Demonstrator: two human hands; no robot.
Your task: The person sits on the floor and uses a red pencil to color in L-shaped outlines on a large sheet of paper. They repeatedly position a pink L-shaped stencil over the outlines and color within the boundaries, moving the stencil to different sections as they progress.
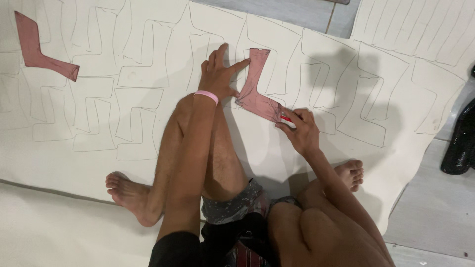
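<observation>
Seated barefoot on the floor, I press my left hand [220, 74], fingers spread flat, onto a pink boot-shaped template [257, 89] so it cannot slide on the cream sheet [148, 163]. My right hand [299, 131] pinches a red-and-white marker [286, 119] at the template's lower edge. Traced outlines already cover the sheet; a second pink template [39, 49] lies well apart, far left.

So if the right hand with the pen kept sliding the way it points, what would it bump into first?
Probably the pink template. The right hand points up-left with its red pen at the template's lower edge, so they look nearly touching.
</observation>
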